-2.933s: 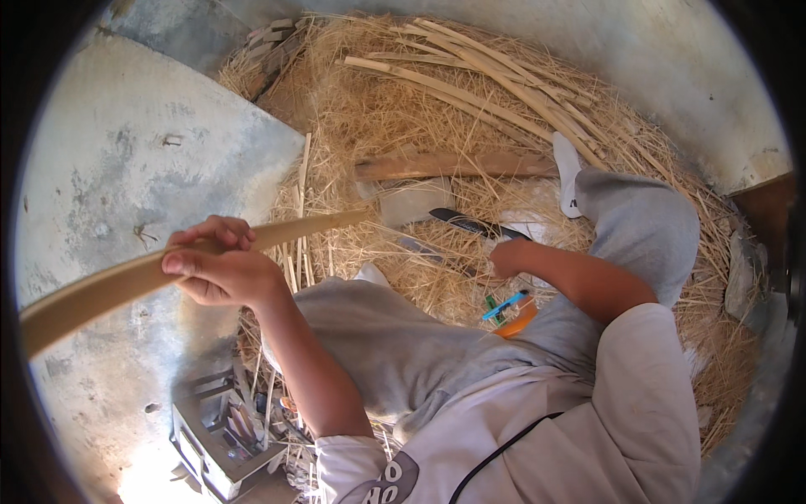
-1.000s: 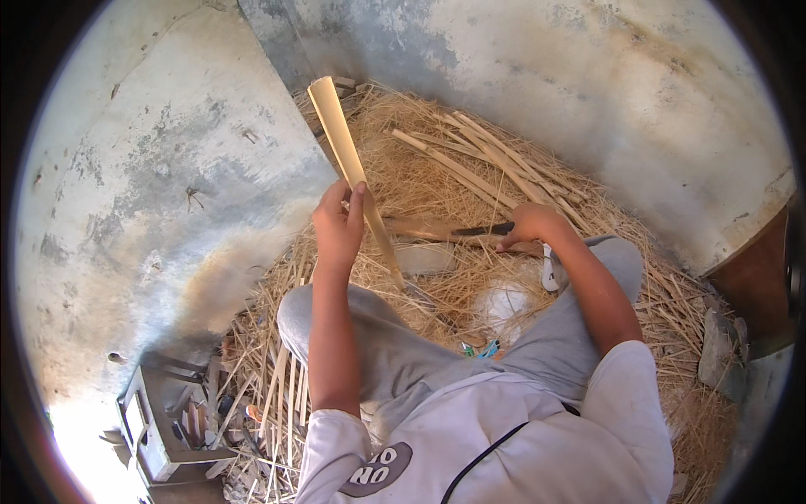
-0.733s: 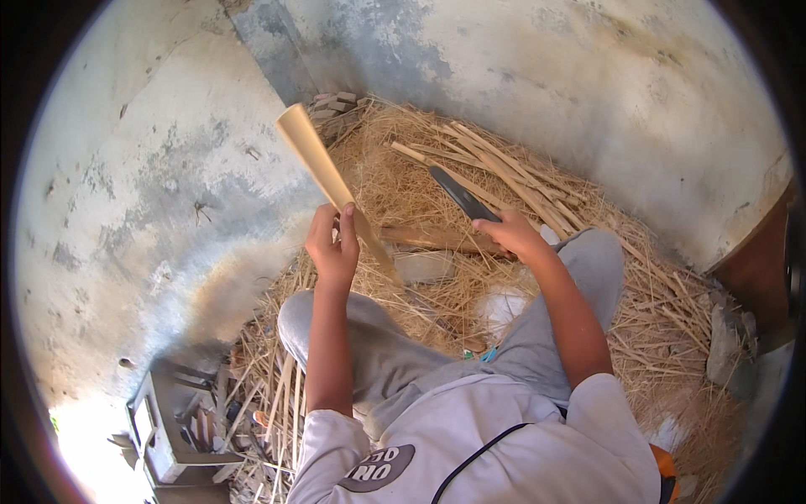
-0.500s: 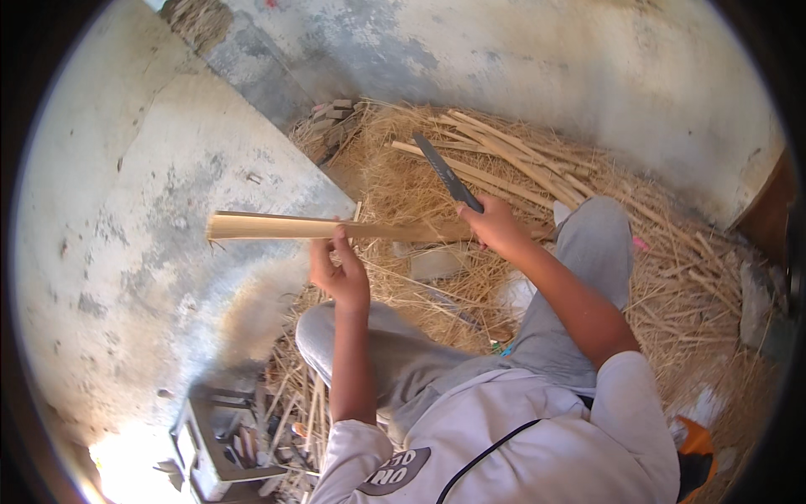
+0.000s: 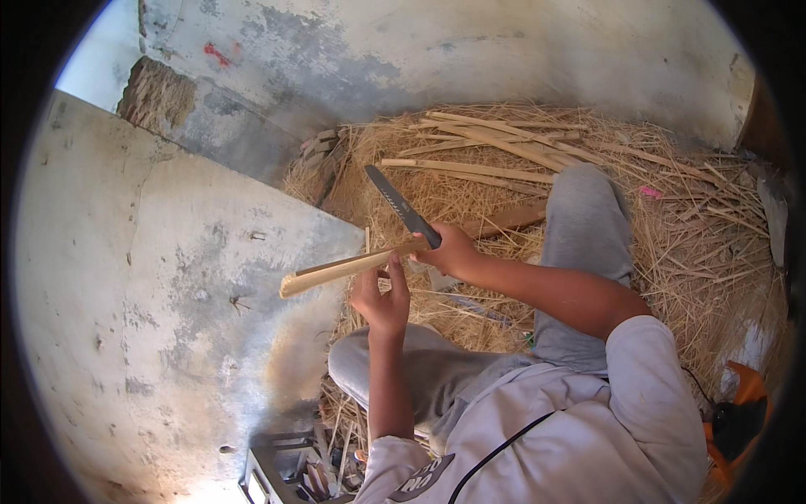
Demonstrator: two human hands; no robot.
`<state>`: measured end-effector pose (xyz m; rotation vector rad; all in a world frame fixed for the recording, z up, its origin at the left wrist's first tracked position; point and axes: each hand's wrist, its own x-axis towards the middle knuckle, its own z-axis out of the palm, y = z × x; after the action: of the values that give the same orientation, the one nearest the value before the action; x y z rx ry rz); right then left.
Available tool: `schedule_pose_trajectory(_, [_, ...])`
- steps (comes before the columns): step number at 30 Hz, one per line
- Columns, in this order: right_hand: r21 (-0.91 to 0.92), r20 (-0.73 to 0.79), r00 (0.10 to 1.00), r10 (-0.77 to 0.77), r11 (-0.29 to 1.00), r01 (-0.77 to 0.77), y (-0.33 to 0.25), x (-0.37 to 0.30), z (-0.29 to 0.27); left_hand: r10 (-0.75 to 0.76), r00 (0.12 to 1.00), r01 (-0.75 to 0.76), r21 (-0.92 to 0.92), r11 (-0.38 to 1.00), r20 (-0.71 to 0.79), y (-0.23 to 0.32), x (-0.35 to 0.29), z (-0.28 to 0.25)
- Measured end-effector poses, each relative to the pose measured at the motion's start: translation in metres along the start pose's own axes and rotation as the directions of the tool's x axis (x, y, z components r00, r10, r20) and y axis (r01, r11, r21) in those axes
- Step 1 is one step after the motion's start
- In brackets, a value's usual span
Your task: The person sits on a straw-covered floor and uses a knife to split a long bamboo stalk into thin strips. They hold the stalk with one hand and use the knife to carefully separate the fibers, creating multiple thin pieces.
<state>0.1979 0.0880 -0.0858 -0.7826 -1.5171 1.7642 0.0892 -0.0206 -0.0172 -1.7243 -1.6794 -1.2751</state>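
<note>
My left hand [image 5: 383, 302] has its thumb and fingertips pinched on a pale split-bamboo strip [image 5: 327, 275] in front of me. One end of the strip points left toward the wall, slightly lower than the other. At its right end is my right hand [image 5: 453, 252], closed around the handle of a knife [image 5: 391, 196]. The long dark blade slants up and to the left, above and apart from the strip. My right fingers overlap the strip's end, so whether they grip it too is hidden.
Long split strips [image 5: 504, 147] lie on straw-like shavings [image 5: 495, 290] beyond my bent knees. A weathered wall [image 5: 185, 277] rises close on my left. A grey crate [image 5: 260, 470] with offcuts stands at lower left, and an orange and black object [image 5: 743, 420] lies at lower right.
The strip has shifted right, its left end now tilted lower and nearer me. My right hand has come left and down with the knife, close to my left hand.
</note>
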Motion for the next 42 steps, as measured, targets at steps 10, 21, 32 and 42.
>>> schedule_pose_trajectory(10, [0.093, 0.106, 0.993, 0.048, 0.994, -0.058, 0.003, 0.01, 0.006, 0.095, 0.966, -0.208, -0.497, 0.842, -0.241, 0.05, 0.077, -0.043])
schedule_pose_trajectory(21, [-0.172, -0.04, 0.997, -0.073, 0.983, 0.065, -0.005, 0.015, -0.015, -0.154, 0.893, -0.041, -0.417, 0.908, -0.422, 0.06, 0.108, -0.063])
schedule_pose_trajectory(32, [-0.3, -0.114, 0.987, 0.112, 0.943, -0.142, 0.02, 0.002, -0.055, -0.366, 0.702, 0.036, -0.483, 0.875, -0.611, 0.075, 0.095, -0.084])
schedule_pose_trajectory(42, [-0.862, 0.004, 0.96, 0.28, 0.488, -0.139, 0.104, 0.007, -0.098, -0.536, 0.762, 0.269, -0.575, 0.772, -0.362, 0.064, 0.117, -0.087])
